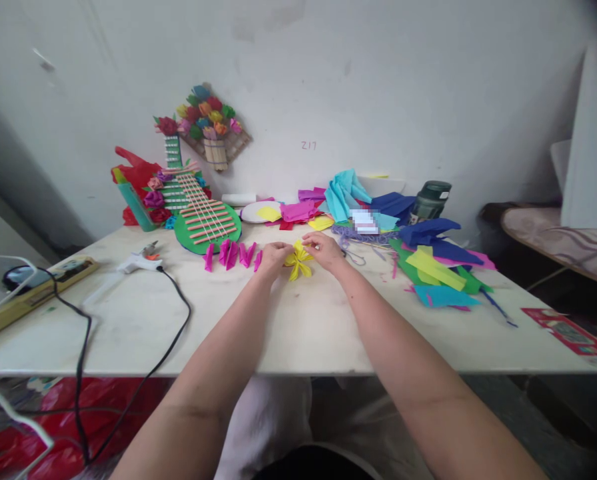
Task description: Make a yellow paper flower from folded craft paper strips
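L hand [276, 259] and R hand [326, 250] met over a white tbl [308, 327], working a yellow paper flower [299, 265] btwn them, nr mid-tbl. L thumb & fingertips were pinched nearly closed on its left edge; R fingertips were pinched likewise at the upper right, tho exact finger contact was too small to make out. Petals fanned downward, poss. just touching the tbl.

The risk, by the look of it: thin crepe-like paper, apt to tear if the two hands pulled apart too hard, or to crush if either pinch tightened. A slack pinch could let the petals spring out of shape. Folded pink paper pcs. [228, 254] sat in a row just beyond the L hand, close enough that a careless wrist might scatter them. Farther left, a glue gun [141, 261] lay w/ its black cord [186, 300] looping over the tbl's front edge; a snag there could drag it off, & a hot tip, if on (couldn't tell), might scorch or burn.
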Tool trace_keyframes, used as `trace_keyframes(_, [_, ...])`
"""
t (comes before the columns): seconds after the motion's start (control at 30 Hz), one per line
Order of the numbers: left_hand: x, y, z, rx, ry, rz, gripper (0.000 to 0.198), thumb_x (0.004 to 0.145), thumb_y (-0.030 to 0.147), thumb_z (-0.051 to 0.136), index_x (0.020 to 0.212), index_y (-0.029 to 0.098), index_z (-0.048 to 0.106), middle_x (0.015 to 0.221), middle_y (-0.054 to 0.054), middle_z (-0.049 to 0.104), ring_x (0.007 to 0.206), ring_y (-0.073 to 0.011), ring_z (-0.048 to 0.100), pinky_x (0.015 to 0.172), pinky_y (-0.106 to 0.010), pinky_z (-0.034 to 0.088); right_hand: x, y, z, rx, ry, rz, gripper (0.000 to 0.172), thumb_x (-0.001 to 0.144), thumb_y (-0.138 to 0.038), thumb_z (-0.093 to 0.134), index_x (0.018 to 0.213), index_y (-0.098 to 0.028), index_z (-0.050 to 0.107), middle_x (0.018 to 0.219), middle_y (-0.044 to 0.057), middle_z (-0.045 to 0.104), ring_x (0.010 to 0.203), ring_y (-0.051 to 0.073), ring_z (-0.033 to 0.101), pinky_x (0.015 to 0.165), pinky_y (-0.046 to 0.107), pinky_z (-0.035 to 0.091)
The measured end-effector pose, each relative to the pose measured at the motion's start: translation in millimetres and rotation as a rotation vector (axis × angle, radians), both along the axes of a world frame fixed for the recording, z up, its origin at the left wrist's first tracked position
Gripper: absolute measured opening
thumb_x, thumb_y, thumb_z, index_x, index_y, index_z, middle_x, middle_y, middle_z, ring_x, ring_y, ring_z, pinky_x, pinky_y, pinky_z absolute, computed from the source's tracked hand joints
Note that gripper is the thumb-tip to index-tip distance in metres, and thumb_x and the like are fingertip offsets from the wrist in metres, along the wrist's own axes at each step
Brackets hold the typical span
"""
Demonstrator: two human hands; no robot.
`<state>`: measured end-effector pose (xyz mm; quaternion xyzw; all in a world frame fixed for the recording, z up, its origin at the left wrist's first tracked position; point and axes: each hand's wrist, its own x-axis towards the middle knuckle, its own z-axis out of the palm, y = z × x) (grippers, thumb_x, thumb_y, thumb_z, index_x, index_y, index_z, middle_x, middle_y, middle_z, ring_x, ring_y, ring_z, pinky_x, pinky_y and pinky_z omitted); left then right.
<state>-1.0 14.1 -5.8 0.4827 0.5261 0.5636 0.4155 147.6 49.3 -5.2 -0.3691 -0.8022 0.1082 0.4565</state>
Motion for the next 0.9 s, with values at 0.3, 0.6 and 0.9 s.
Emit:
trace_keyframes(0.3, [0.2, 0.4, -1.4, 0.014, 0.046, 0.002, 0.019, 0.053, 0.029, 0.061, 0.062, 0.013, 0.059, 0.050, 0.000, 0.054, 0.046, -0.0107, 0.051, 0.045, -0.021, 0.039, -0.1, -0.5, 0.4, -0.040, 0.020, 0.004, 0.010, 0.067, -0.015, 0.057, 0.072, -0.019, 0.063, 0.096, 0.004, 0.063, 0.075, 0.013, 0.059, 0.065, 0.027, 0.047])
trace_keyframes(0.6, [-0.1, 4.0, -5.7, 0.043, 0.129, 0.020, 0.020, 0.054, 0.029, 0.059, 0.064, 0.012, 0.061, 0.050, 0.000, 0.054, 0.045, -0.0093, 0.048, 0.043, -0.020, 0.036, 1.2, -0.5, 0.6, -0.060, 0.026, 0.024, 0.009, 0.069, -0.021, 0.054, 0.065, -0.019, 0.062, 0.090, 0.004, 0.064, 0.080, 0.014, 0.058, 0.072, 0.029, 0.046])
trace_keyframes(0.9, [4.8, 2.0, -5.0, 0.015, 0.141, 0.059, 0.014, 0.056, 0.024, 0.061, 0.064, 0.013, 0.063, 0.054, -0.003, 0.059, 0.052, -0.0125, 0.054, 0.048, -0.021, 0.041, -0.4, -0.3, -0.9, -0.115, 0.047, 0.012, 0.009, 0.066, -0.024, 0.057, 0.060, -0.018, 0.060, 0.089, 0.004, 0.063, 0.081, 0.015, 0.058, 0.076, 0.030, 0.046])
